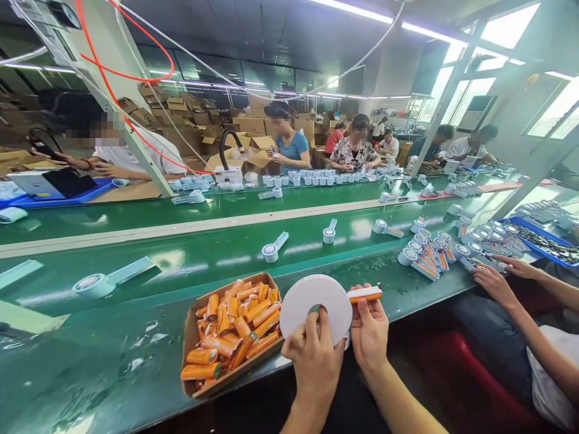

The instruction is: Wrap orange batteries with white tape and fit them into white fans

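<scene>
Head view, left hand point(314, 346) gripping white roll point(315, 289), fingers bent, right hand point(370, 337) pinching orange cell point(365, 295)

The white roll point(312, 291) is round and flat, with a hole in its middle. It is held on its edge, almost upright, and its broad side faces near. Just to the right of it, the orange cylinder point(373, 296) is held nearly level, its length going from left to right. A white strip point(362, 291) covers its upper side.
</scene>
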{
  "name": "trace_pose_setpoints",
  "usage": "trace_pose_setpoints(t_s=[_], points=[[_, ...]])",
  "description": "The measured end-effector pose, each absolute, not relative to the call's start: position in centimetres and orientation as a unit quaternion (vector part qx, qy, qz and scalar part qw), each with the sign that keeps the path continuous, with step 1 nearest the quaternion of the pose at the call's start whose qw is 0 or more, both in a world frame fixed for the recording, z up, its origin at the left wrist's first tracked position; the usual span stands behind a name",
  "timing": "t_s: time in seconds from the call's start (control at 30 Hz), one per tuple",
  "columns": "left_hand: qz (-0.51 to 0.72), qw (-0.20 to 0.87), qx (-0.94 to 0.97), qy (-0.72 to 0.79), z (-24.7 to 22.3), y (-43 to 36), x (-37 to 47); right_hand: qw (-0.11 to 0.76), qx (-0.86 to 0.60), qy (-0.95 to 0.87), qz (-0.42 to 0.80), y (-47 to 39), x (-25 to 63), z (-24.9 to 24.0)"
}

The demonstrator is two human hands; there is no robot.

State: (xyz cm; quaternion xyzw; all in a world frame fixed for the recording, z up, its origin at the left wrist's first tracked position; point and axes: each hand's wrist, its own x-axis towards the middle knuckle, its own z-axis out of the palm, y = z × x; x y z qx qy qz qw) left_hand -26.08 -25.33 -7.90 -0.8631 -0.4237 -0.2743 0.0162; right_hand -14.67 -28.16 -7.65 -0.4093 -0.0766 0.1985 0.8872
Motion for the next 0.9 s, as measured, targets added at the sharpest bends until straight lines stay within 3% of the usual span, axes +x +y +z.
trace_pose_setpoints(t_s=[0.2, 0.37, 0.5, 0.6, 0.73, 0.9], points=[[-0.266, -0.024, -0.876, -0.401, -7.2, -26.7, -24.9, 0.882, -0.406, -0.109, 0.211, -27.5, -8.6, -6.1], [-0.141, -0.063, -0.941, -0.300, -7.6, -25.0, -24.0, 0.918, -0.370, -0.110, 0.084, -25.0, 1.4, -3.5], [0.052, -0.068, -0.960, -0.267, -6.4, -19.8, -22.0, 0.857, -0.443, -0.131, 0.227, -24.7, 3.5, -6.4], [0.127, -0.081, -0.954, -0.259, -5.3, -17.4, -22.1, 0.823, -0.477, -0.123, 0.283, -26.8, 3.2, -9.8], [0.149, -0.130, -0.959, -0.202, -3.4, -15.6, -22.0, 0.796, -0.502, -0.119, 0.317, -30.9, 4.3, -11.9], [0.114, -0.067, -0.959, -0.251, -1.0, -9.6, -13.7, 0.782, -0.524, -0.108, 0.320, -33.1, 5.6, -12.1]])
